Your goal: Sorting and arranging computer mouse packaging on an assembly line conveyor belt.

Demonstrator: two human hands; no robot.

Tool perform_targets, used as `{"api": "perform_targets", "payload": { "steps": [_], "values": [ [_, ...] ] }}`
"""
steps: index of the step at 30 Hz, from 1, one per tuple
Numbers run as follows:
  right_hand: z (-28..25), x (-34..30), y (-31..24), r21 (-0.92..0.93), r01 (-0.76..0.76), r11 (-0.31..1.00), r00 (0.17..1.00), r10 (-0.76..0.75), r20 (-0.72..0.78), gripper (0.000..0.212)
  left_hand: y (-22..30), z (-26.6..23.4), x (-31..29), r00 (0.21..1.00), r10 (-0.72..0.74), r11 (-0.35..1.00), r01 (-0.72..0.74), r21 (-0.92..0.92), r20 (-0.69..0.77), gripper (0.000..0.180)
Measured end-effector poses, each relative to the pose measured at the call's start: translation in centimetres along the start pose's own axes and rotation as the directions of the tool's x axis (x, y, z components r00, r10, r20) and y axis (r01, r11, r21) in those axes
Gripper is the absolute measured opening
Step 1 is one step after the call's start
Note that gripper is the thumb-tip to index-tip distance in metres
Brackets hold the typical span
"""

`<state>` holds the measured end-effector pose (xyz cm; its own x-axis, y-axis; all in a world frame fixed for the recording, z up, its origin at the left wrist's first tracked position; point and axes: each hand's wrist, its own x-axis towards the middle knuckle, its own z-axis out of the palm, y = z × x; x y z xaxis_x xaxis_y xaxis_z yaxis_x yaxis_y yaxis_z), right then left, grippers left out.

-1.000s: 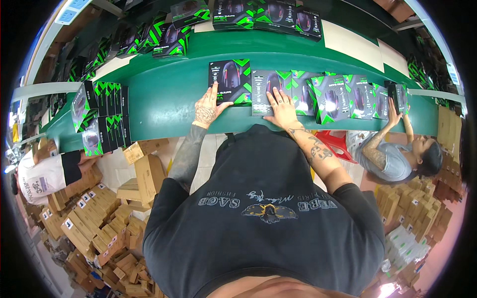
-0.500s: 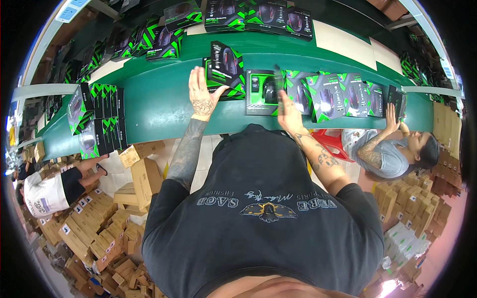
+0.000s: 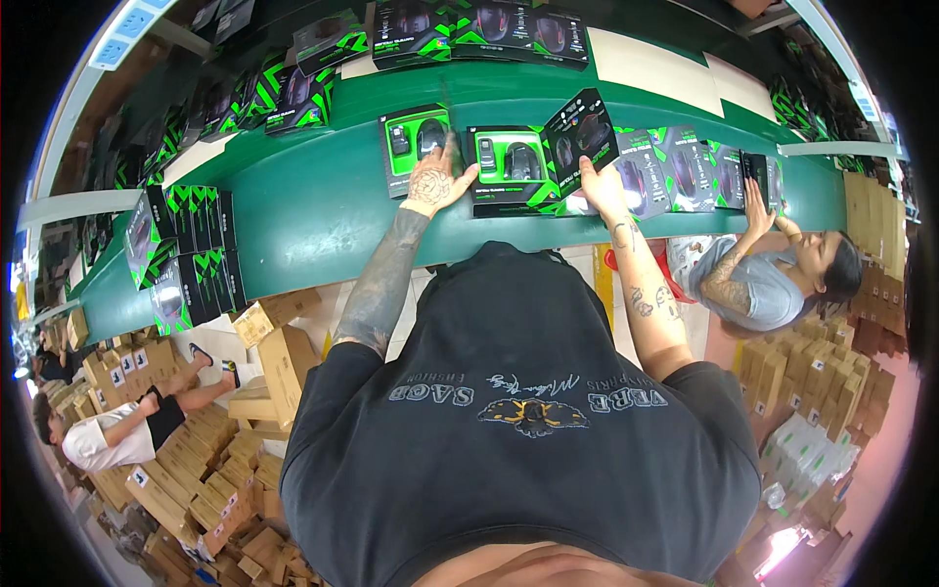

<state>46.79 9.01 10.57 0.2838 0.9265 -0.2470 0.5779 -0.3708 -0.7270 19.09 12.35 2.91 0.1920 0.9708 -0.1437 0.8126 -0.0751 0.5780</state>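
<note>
Two window-front boxes with green inner trays lie side by side before me on the green bench. In the left mouse box (image 3: pixel 401 164) sit a small dark part and a black computer mouse (image 3: pixel 429 136). My left hand (image 3: pixel 435 184) rests over its right side, fingers stretched out and slightly blurred, thumb pointing at the other box. The right mouse box (image 3: pixel 504 199) holds a similar black computer mouse (image 3: pixel 522 160). Its black printed lid flap (image 3: pixel 579 132) stands raised and tilted at the right side, pinched by my right hand (image 3: pixel 600 186).
Several closed mouse boxes (image 3: pixel 680 171) stand in a row to the right, where a co-worker (image 3: pixel 758 279) handles another. Stacked boxes (image 3: pixel 191 259) are at the bench's left end. More boxes (image 3: pixel 509 29) line the shelf. Brown cartons (image 3: pixel 196 470) fill the floor behind.
A printed panel that stood over the left box is gone from there, exposing its mouse. The right box's flap has turned from edge-on to showing its face. The person behind at left has moved.
</note>
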Motion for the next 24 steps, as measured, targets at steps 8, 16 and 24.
{"api": "perform_targets", "payload": {
  "steps": [8, 16, 24],
  "values": [
    [-0.1, -0.5, 3.8, -0.024, -0.072, 0.997, 0.997, 0.073, 0.012, 0.047, 6.5, -3.7, 0.5, 0.994, 0.11, 0.972, -0.112, 0.208, 0.024, 0.071],
    [1.0, -3.1, 4.7, 0.258, 0.078, 0.963, 0.996, -0.083, 0.009, 0.039, 5.0, -1.4, -5.2, 0.988, 0.156, 0.981, -0.155, 0.118, -0.005, 0.074],
    [2.2, -3.4, 6.4, 0.289, 0.171, 0.942, 0.717, -0.321, 0.619, 0.072, -7.8, -0.3, -13.8, 0.746, -0.505, 0.799, 0.215, -0.561, -0.435, 0.065]
  ]
}}
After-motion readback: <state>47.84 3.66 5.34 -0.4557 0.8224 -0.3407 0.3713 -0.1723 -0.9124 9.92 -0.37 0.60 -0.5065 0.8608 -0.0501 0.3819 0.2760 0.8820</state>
